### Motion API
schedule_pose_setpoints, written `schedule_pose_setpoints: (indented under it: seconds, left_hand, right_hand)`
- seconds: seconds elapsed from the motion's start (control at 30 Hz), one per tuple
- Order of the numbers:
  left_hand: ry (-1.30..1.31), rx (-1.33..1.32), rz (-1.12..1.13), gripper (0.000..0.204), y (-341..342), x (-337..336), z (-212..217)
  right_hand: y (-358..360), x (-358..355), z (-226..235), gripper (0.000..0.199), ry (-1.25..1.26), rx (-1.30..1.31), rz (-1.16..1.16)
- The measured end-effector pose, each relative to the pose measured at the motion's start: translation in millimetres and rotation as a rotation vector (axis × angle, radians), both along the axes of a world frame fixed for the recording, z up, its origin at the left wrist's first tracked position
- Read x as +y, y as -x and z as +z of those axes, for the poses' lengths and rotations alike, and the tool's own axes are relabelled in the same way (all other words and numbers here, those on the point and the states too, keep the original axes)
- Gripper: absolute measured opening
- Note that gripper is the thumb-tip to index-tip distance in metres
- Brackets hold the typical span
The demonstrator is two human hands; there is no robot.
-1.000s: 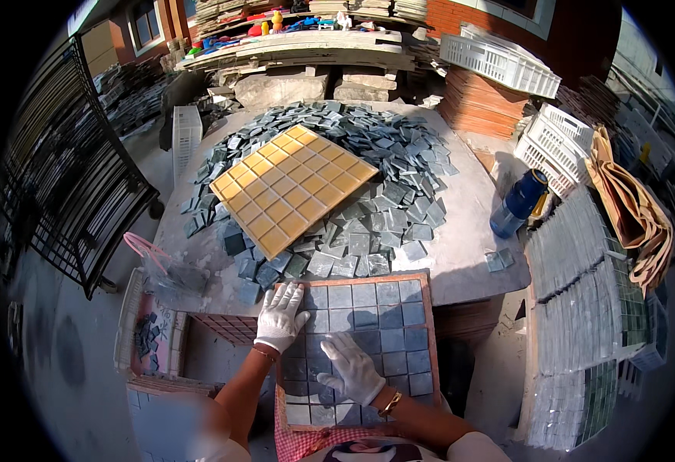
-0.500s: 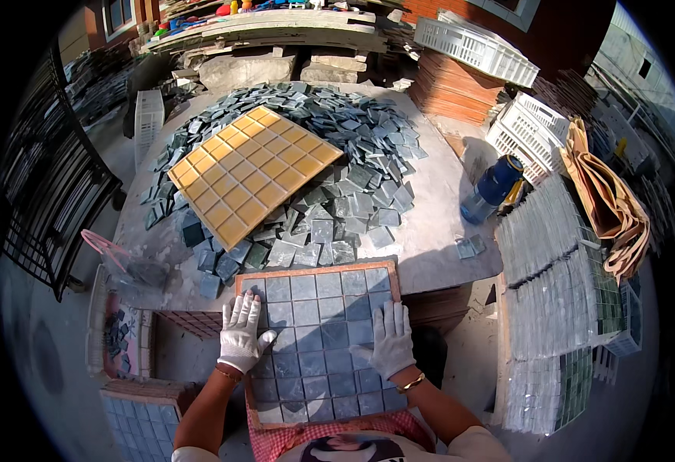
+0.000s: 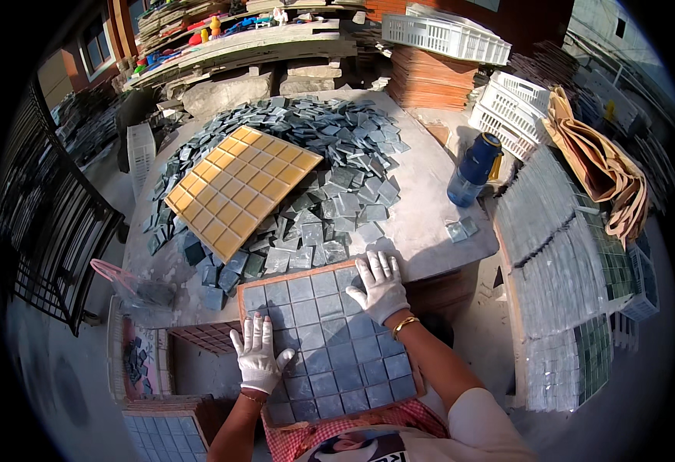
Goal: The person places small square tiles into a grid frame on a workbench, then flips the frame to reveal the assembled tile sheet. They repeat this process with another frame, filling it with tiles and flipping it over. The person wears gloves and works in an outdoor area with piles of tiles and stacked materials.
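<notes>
Closest in, a tile-filled tray (image 3: 330, 350) leans from the person's lap up to the near edge of the tabletop (image 3: 430, 208), its long axis running away from the body and tipped a little to the right. Both hands lie on it, gloved and spread flat, holding nothing. The left hand (image 3: 258, 356) presses the tray's left edge, low down and nearer the body. The right hand (image 3: 381, 285) sits at the far right corner, where the tray meets the tabletop edge, so it is the one nearer the loose tiles (image 3: 314, 177) heaped just beyond. On that heap, toward the far left, rests an empty yellow grid (image 3: 241, 189), lying diagonally. A blue bottle (image 3: 472, 169) stands at the right edge.
</notes>
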State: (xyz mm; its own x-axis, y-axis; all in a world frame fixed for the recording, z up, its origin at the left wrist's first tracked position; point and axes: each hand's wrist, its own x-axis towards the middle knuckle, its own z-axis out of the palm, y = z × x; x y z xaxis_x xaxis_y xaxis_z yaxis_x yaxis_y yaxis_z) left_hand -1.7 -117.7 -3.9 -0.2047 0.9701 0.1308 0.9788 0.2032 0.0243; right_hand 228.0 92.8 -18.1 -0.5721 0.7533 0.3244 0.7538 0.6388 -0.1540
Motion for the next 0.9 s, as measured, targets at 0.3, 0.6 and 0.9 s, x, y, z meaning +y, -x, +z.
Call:
schedule_pose_setpoints:
  seconds: [0.3,0.6,0.9]
  left_hand:
    - [0.007,-0.214,-0.504,0.078,-118.8,77.8,-2.9]
    - [-0.049,-0.204,-0.454,0.078,-130.4,100.4,0.8]
    - [-0.038,-0.438,-0.784,0.076,-223.1,23.5,-12.9]
  right_hand:
    - [-85.0,-25.6,30.1,0.04,0.413,0.972,-0.309]
    - [-95.6,-87.8,13.8,0.058,0.087,0.339,-0.045]
    - [-136.3,-90.6,10.7,0.044,0.177,0.624,-0.344]
